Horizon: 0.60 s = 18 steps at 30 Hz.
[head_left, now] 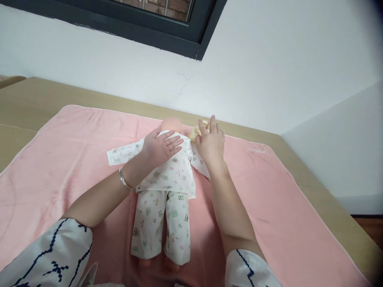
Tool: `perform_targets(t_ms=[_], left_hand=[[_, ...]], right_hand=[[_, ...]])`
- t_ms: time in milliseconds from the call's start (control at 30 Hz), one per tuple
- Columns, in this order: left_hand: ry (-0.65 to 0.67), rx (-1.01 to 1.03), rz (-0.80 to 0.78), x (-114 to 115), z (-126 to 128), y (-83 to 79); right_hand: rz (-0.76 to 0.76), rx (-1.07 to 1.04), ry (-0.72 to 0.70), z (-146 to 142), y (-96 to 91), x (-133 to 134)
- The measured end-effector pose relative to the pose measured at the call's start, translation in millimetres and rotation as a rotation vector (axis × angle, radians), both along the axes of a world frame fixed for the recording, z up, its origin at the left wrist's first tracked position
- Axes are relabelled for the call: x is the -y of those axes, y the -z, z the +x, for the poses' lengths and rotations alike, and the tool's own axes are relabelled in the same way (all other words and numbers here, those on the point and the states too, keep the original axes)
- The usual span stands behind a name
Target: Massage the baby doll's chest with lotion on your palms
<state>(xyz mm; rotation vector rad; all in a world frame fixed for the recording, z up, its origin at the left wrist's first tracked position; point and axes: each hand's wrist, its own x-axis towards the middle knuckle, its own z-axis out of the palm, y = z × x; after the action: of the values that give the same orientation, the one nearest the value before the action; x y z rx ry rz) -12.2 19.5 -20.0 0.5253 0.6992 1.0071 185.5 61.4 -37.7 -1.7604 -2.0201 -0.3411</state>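
Note:
On its back lies a baby doll (pixel 170 124) in a white printed pajama top (pixel 167 175) and matching pants (pixel 148 223), its head away from me and its feet toward me. My left hand (pixel 160 149) is open, palm up and fingers stretched, over the doll's upper chest, with a silver bangle on the wrist. My right hand (pixel 212 143) is beside the doll's shoulder with its fingers apart. A small pale-yellow, shiny object (pixel 194 133) shows behind these fingers; its kind is unclear, and I cannot tell whether they touch it.
Beneath the doll a pink blanket (pixel 254 191) spreads over a light wooden table (pixel 326 203). The table's far edge meets a white wall (pixel 254 71). A dark window frame (pixel 167 34) is set in the wall above.

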Motion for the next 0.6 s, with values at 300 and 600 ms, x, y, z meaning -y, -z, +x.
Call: perform_targets(t_ms=[300, 600], left_hand=[[-0.030, 0.156, -0.171, 24, 8, -24.6], [0.070, 0.263, 0.011, 57, -26, -59.9]], right_hand=[[-0.080, -0.089, -0.340, -40, -7.7, 44], [0.146, -0.066, -0.820, -80, -12.2, 130]])
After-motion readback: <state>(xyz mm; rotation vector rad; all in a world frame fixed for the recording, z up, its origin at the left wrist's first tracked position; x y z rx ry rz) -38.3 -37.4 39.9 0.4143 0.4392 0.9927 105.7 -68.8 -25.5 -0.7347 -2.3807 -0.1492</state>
